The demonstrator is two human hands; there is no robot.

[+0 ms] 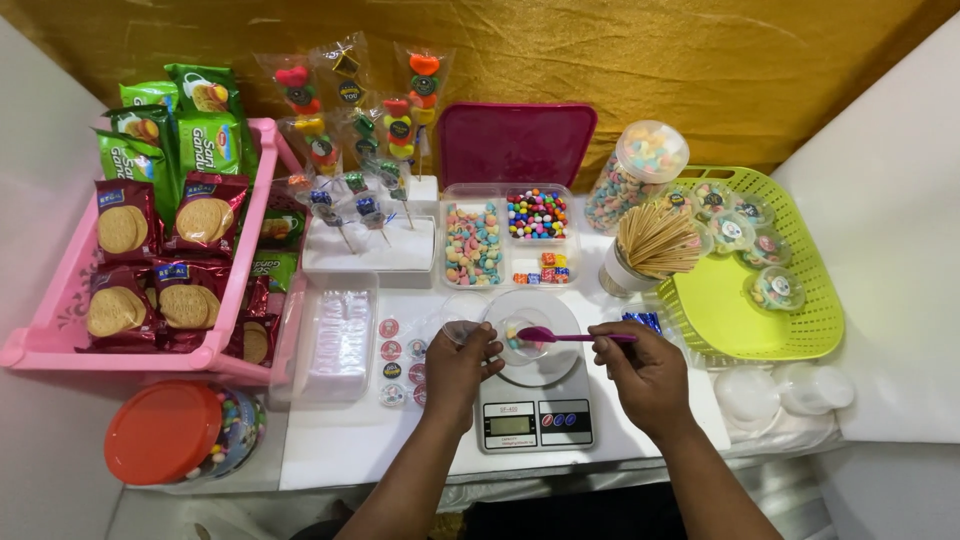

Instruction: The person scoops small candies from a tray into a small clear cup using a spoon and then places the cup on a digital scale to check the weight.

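right hand (pixel 645 372) pinches purple spoon (pixel 570 336) over cup (pixel 522 338) on scale (pixel 535 400) | left hand (pixel 460 362) grips small lid (pixel 462 332) - table's front edge

Bright, even overhead light, soft shadows (slight wide-angle bending at the edges).

White table (pixel 350 440) bears scale (pixel 535 415), pink basket (pixel 60 330), green basket (pixel 790 330).

Head view, steeply down, close overhead
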